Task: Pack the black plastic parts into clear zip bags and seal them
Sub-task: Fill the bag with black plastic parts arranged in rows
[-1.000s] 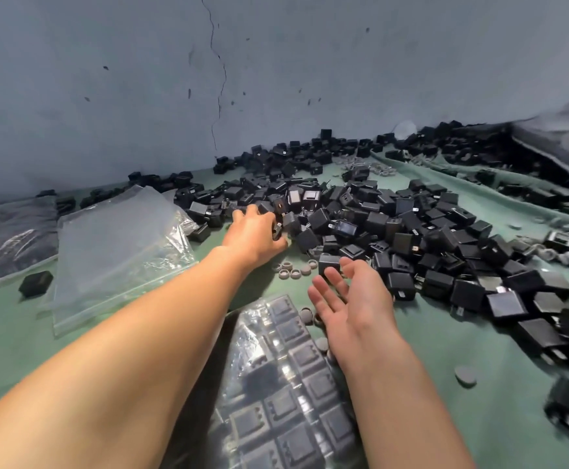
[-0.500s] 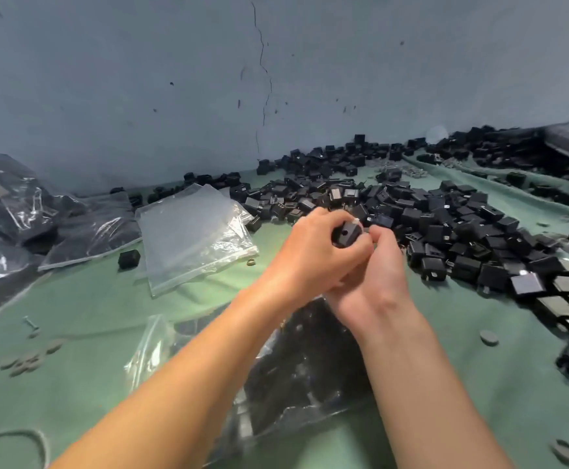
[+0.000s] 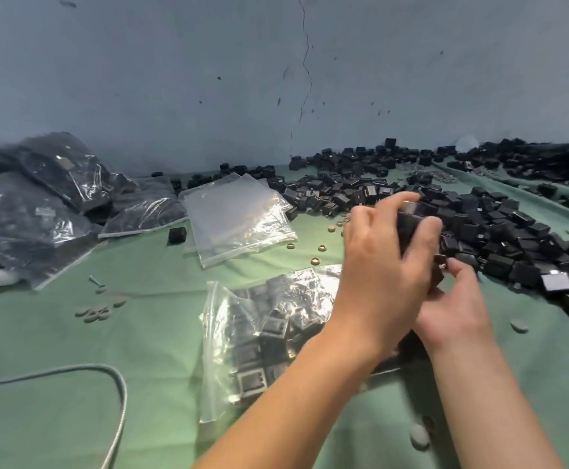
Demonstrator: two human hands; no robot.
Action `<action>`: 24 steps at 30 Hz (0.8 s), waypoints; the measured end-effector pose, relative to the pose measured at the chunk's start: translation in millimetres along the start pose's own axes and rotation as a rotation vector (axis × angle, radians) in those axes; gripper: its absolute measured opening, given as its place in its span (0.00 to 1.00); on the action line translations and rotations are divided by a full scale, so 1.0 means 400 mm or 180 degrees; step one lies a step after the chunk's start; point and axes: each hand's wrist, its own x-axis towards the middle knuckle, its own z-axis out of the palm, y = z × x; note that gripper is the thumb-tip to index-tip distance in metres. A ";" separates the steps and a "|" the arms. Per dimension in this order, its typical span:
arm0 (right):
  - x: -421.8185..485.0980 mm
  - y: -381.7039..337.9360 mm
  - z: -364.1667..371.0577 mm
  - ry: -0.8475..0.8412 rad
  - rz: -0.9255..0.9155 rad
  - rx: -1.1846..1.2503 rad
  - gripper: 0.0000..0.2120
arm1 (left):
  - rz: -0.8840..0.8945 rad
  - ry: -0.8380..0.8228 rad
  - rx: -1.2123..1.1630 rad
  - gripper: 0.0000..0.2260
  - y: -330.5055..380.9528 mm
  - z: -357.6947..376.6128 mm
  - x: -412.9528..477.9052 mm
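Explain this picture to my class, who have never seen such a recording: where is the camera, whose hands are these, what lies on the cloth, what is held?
No machine here: a person wears one camera on the head, so you look down at their two bare hands. The left hand curls its fingers round black plastic parts; the right hand meets them from below, its grip blurred. On the green cloth lie a big pile of parts, empty clear zip bags, a part-filled bag and filled bags at the left.
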 end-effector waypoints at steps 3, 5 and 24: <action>-0.015 0.006 -0.005 0.0011 -0.0272 0.0261 0.10 | -0.0288 0.0598 -0.0352 0.08 0.001 -0.126 -0.045; -0.028 0.025 -0.004 -0.0061 -0.0285 0.0010 0.12 | -0.0600 0.1216 -0.0438 0.05 -0.026 -0.236 -0.082; -0.114 0.174 -0.074 0.0168 -0.1888 -0.3104 0.17 | -0.2153 0.0929 -0.0155 0.11 -0.230 -0.400 -0.252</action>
